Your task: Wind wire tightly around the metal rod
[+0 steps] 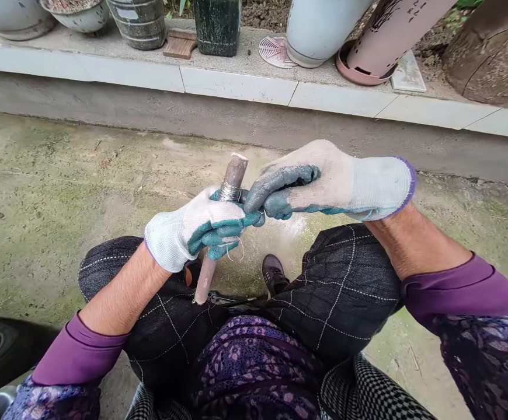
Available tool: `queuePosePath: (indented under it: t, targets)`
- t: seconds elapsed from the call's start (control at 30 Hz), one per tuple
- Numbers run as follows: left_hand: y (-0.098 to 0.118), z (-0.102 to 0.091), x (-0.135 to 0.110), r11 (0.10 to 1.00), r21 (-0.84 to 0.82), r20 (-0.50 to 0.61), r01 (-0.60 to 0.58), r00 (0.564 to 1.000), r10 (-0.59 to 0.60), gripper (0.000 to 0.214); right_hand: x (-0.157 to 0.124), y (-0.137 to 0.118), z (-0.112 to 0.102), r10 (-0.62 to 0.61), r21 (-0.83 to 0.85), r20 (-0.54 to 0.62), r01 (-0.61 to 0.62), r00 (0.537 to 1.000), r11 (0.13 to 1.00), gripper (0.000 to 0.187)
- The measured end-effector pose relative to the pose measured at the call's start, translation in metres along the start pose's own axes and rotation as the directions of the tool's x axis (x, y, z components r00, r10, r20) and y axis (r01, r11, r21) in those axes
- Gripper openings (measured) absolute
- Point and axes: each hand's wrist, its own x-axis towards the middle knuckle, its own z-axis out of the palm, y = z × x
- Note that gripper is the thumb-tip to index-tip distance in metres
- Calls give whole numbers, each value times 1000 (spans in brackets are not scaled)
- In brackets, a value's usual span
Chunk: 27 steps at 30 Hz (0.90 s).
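My left hand [208, 223], in a white work glove with a green coated palm, is wrapped around a wooden stick [206, 275]. The stick leans slightly, its cut top end above the hand and its lower end near my thigh. Several turns of thin silvery wire [229, 192] circle its upper part, just above my fingers. A thin loose strand [239, 249] curls out below that hand. My right hand [309, 185], gloved alike, has thumb and fingers pinched together against the left fingertips. Whatever lies in that pinch is hidden.
Ahead runs a low ledge [236, 81] edged with white tiles. On it stand a dark square container [218, 26], a white pot [319, 29], a pink planter [389, 35] and a brown stump-like pot [493, 55]. A black tire [9, 356] is at lower left, on mossy concrete [39, 192].
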Motion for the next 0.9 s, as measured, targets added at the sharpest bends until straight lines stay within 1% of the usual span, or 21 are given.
queuePosePath:
  t: [0.2, 0.3, 0.43, 0.6, 0.73, 0.83, 0.9]
  targets:
    - [-3, 0, 3, 996, -51, 60, 70, 996, -67, 23, 2, -3, -6, 38, -25, 80, -36, 996, 999, 21]
    - [-2, 0, 5, 991, -68, 126, 118, 986, -108, 23, 0, -5, -8, 67, -79, 141, -56, 988, 995, 24]
    - [-3, 0, 8, 981, -93, 238, 168, 961, -142, 23, -1, -2, -12, 50, -93, 216, -30, 975, 995, 29]
    - [-9, -1, 8, 978, -77, 273, 196, 947, -168, 24, 2, -2, -14, 26, -100, 311, 5, 950, 995, 25]
    - [-12, 0, 9, 974, -80, 246, 213, 951, -188, 26, 4, -5, -13, 64, -139, 299, -23, 952, 990, 19]
    - [-12, 3, 10, 971, -85, 256, 222, 947, -194, 26, 3, -5, -11, 58, -102, 295, -29, 954, 994, 20]
    - [-12, 5, 10, 970, -93, 262, 224, 946, -193, 25, 2, -4, -10, 57, -72, 272, -39, 961, 997, 23]
